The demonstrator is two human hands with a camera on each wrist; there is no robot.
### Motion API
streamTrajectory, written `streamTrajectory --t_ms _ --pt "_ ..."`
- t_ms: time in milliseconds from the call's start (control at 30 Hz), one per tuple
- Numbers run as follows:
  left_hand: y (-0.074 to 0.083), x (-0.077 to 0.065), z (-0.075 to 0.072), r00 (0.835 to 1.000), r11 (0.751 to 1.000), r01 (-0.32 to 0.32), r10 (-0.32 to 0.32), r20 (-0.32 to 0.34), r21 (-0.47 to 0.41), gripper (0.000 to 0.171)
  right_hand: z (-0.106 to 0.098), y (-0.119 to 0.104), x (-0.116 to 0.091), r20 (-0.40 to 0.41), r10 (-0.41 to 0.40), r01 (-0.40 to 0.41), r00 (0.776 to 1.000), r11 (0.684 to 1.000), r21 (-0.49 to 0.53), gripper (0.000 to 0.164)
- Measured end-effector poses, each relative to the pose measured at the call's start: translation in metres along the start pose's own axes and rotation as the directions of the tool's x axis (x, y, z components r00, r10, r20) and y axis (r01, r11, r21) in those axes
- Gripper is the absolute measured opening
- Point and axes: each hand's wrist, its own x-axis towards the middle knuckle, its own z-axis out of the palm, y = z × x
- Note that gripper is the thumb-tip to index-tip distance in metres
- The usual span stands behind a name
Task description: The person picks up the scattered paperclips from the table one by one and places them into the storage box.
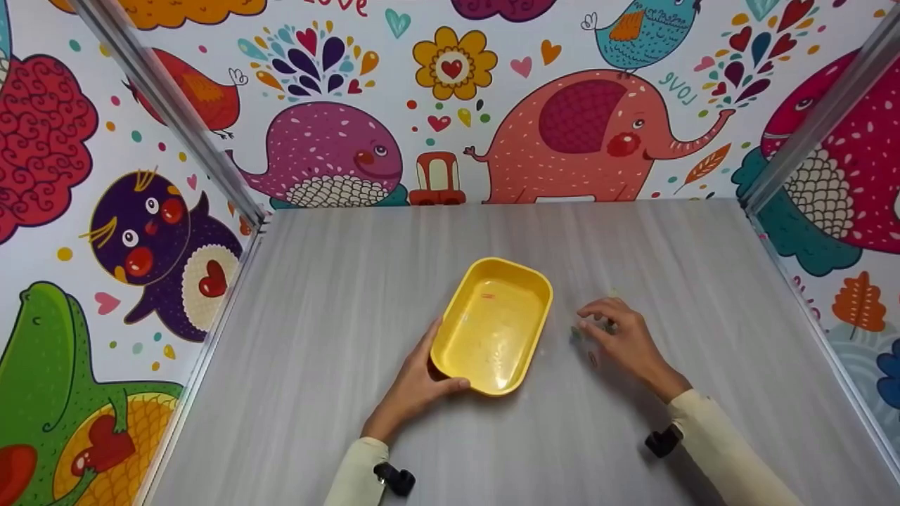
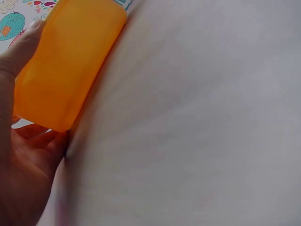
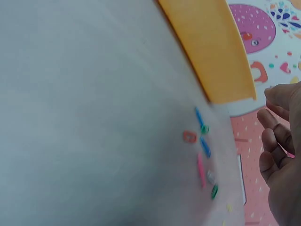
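Note:
A yellow plastic tray (image 1: 492, 348) lies slanted on the table, with a small red piece (image 1: 488, 296) inside near its far end. My left hand (image 1: 409, 390) grips the tray's near left corner, thumb by the near rim and fingers along the outer side. To the right of the tray, my right hand (image 1: 626, 342) hovers with bent fingers; nothing shows between them. Beneath it lie small coloured pieces: a red loop (image 3: 189, 136), a pink strip (image 3: 201, 170), blue strips (image 3: 205, 147) and green pieces (image 3: 214, 191). Their exact kind is too small to tell; the hand partly hides them in the head view.
The grey wood-grain table (image 1: 337, 281) extends around the tray on every side. Printed cartoon panels (image 1: 330, 151) stand at the back and both sides, with metal posts (image 1: 176, 119) at the corners.

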Motion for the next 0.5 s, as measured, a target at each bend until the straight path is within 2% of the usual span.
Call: streamTrajectory --t_ms 200,367,500 --pt "0.000 0.000 0.000 1.000 1.000 -0.002 0.002 -0.002 0.008 0.124 -0.012 0.008 -0.016 -0.050 0.067 -0.069 0.996 0.997 -0.023 0.019" --pt "-0.001 0.000 0.001 1.000 1.000 -0.015 0.015 0.003 -0.013 0.122 -0.019 0.013 -0.030 -0.102 0.158 -0.161 0.982 0.987 -0.025 0.019" --pt "0.000 0.000 0.000 1.000 1.000 -0.009 0.009 0.004 -0.016 0.121 -0.025 0.015 -0.039 -0.134 0.197 -0.203 0.971 0.979 -0.027 0.019"
